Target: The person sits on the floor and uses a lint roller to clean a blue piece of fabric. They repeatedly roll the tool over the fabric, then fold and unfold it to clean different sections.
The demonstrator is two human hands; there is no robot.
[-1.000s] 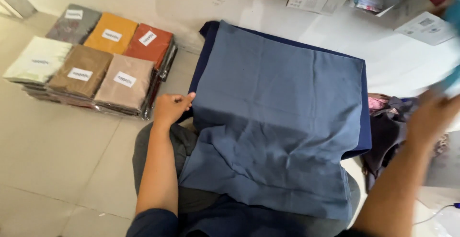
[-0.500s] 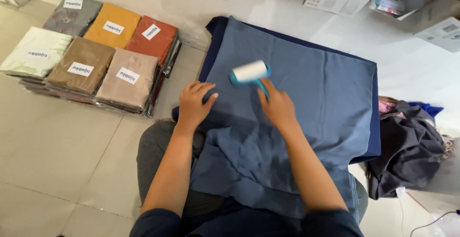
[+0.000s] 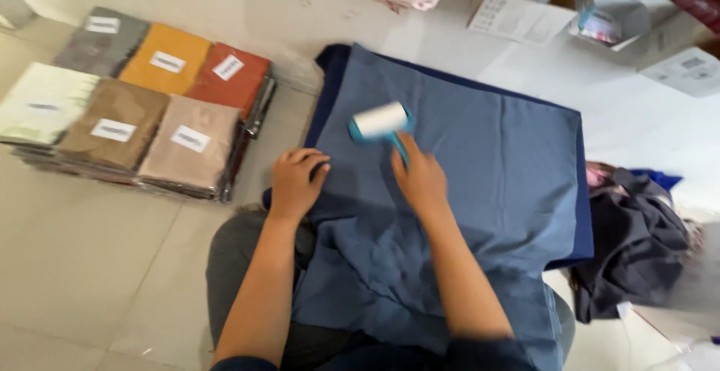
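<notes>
The right hand (image 3: 421, 180) is gripping the teal handle of a lint roller (image 3: 380, 121), fingers closed around it. The roller head is lying crosswise just beyond the fingers on the blue cloth (image 3: 480, 183). The left hand (image 3: 295, 182) is pressing the cloth's left edge, fingers together.

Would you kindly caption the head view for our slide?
Right hand runs a lint roller over blue cloth; left hand pins its edge.
</notes>
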